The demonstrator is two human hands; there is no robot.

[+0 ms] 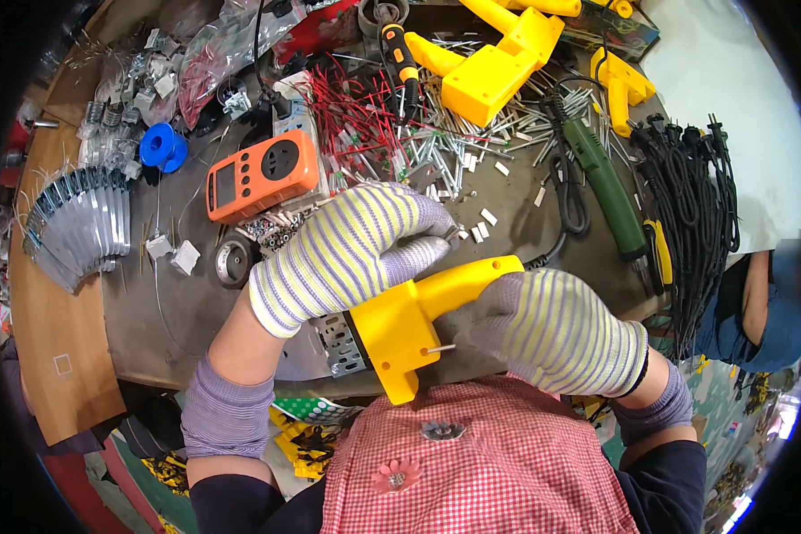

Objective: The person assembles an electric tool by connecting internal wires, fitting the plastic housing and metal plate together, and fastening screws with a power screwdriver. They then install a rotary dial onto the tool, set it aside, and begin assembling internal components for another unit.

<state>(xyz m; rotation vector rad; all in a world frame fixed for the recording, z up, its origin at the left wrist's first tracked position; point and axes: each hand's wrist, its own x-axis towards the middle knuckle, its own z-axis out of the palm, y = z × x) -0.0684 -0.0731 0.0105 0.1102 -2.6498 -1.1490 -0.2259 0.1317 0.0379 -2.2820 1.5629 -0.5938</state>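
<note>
A yellow plastic tool housing (384, 334) with a pistol-like handle lies at the table's front edge, in front of me. A thin metal screw or pin (441, 348) sticks out of its side. My left hand (347, 249), in a striped knit glove, reaches over the housing's top end. Its thumb and forefinger are pinched together past the housing; whatever is at their tips is too small to name. My right hand (565, 331), gloved the same way, is beside the handle with its fingers curled and blurred. Whether it grips anything is hidden.
Behind my hands lie an orange meter (262, 176), red wires (351, 111), long screws (449, 151) and more yellow housings (494, 80). A green electric screwdriver (605, 187) and black cords (690, 196) lie right. Left are a blue spool (163, 147) and clear plastic parts (80, 222).
</note>
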